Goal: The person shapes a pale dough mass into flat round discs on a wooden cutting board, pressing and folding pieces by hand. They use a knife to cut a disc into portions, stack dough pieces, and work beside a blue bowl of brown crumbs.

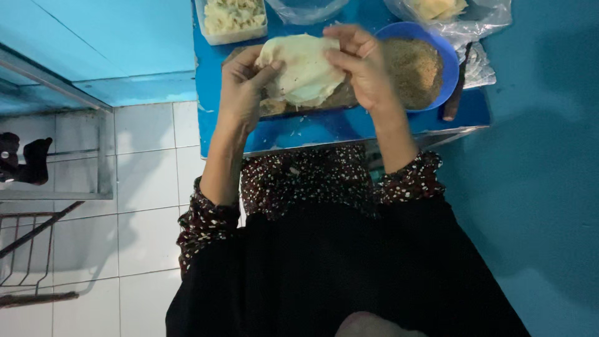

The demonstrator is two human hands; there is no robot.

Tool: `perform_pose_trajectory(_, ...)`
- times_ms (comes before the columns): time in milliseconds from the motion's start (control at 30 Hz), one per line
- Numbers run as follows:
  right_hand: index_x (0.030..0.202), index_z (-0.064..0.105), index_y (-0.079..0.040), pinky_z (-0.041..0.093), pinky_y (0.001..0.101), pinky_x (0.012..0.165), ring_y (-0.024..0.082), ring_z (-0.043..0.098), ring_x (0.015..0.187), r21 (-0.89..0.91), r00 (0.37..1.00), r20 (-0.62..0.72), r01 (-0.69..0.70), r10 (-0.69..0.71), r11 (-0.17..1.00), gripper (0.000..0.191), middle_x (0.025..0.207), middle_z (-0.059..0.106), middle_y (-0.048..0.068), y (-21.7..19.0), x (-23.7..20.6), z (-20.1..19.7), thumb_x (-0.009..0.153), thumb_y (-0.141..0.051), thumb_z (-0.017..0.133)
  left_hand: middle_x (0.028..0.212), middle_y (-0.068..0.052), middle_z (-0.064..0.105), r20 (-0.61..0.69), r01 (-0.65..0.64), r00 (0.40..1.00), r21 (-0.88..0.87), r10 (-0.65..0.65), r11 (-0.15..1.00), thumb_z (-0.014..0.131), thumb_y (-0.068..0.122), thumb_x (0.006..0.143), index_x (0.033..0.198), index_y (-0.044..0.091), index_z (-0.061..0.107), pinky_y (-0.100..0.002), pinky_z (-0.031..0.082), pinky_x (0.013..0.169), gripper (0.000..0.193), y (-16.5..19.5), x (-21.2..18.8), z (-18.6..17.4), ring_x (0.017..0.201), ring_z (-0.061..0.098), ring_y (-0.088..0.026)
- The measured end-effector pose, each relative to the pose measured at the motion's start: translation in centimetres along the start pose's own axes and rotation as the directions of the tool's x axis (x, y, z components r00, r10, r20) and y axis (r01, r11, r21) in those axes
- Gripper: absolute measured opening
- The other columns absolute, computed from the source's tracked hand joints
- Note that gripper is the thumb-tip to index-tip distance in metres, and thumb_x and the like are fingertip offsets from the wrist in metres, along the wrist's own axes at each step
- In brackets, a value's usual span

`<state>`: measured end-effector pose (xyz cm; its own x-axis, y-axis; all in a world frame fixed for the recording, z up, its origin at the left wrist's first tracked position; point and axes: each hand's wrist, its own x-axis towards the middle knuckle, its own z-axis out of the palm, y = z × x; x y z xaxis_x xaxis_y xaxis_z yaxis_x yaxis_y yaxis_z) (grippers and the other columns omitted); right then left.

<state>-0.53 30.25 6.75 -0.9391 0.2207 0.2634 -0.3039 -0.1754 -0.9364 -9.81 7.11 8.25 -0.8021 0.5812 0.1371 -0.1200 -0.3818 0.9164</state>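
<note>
A pale, thin sheet of dough (pixel 304 72) is held between both hands above a wooden board (pixel 340 98) on a blue table (pixel 324 128). My left hand (pixel 242 87) grips the sheet's left edge with thumb and fingers. My right hand (pixel 360 65) pinches its upper right edge and folds it over. Just to the right stands a blue bowl (pixel 450 62) filled with brown crumbs (pixel 417 70), almost touching my right hand.
At the table's far side sit a clear tub of pale shredded filling (pixel 232 17), a clear bowl (pixel 306 9) and a plastic bag (pixel 465 15) with pale pieces. A dark stick (pixel 455 93) lies beside the blue bowl. White floor tiles and a metal rack (pixel 56 156) lie left.
</note>
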Motion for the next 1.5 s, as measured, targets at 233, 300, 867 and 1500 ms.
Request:
perform_pose_trajectory(233, 0.139, 0.066, -0.011, 0.063, 0.0273, 0.079, 0.014, 0.075, 0.099, -0.534, 0.926, 0.033, 0.334, -0.376, 0.777, 0.036, 0.115, 0.078, 0.006, 1.7, 2.4, -2.1, 0.105, 0.001, 0.072, 0.095, -0.008, 0.078, -0.044, -0.247, 0.947, 0.534, 0.318, 0.809, 0.086, 0.007, 0.085, 0.121, 0.001, 0.065, -0.029, 0.060, 0.064, 0.041, -3.5, 3.9, -1.6, 0.078, 0.076, -0.014)
perform_pose_trajectory(300, 0.132, 0.070, -0.012, 0.061, 0.0293, 0.075, 0.016, 0.076, 0.091, -0.715, 0.940, -0.024, 0.221, -0.339, 0.663, 0.038, 0.104, 0.078, 0.008, 3.3, 3.9, -1.9, 0.095, -0.002, 0.077, 0.089, -0.011, 0.077, -0.020, -0.295, 0.895, 0.723, 0.446, 0.624, 0.093, 0.010, 0.080, 0.114, 0.001, 0.068, -0.030, 0.063, 0.064, 0.043, -5.1, 5.7, -2.2, 0.075, 0.078, -0.016)
perform_pose_trajectory(867, 0.120, 0.074, -0.007, 0.059, 0.0373, 0.073, 0.028, 0.075, 0.083, -0.873, 0.942, -0.029, 0.138, -0.333, 0.468, 0.027, 0.095, 0.077, 0.014, 5.0, 3.9, -2.3, 0.093, -0.009, 0.076, 0.091, -0.015, 0.070, -0.014, -0.285, 0.866, 0.807, 0.500, 0.517, 0.080, -0.001, 0.080, 0.111, 0.004, 0.064, -0.042, 0.055, 0.065, 0.035, -6.9, 5.6, -1.7, 0.079, 0.070, -0.035)
perform_pose_trajectory(1500, 0.109, 0.074, -0.009, 0.052, 0.0430, 0.088, 0.033, 0.064, 0.104, -0.947, 0.861, 0.226, 0.303, -0.455, 0.103, 0.020, 0.111, 0.071, 0.009, 1.9, 0.0, 0.2, 0.089, -0.009, 0.079, 0.129, -0.011, 0.064, 0.425, -0.521, 0.653, 0.853, 0.627, -0.035, 0.070, 0.004, 0.089, 0.119, 0.013, 0.068, -0.046, 0.055, 0.099, 0.032, -7.2, 3.9, -2.5, 0.120, 0.060, -0.033)
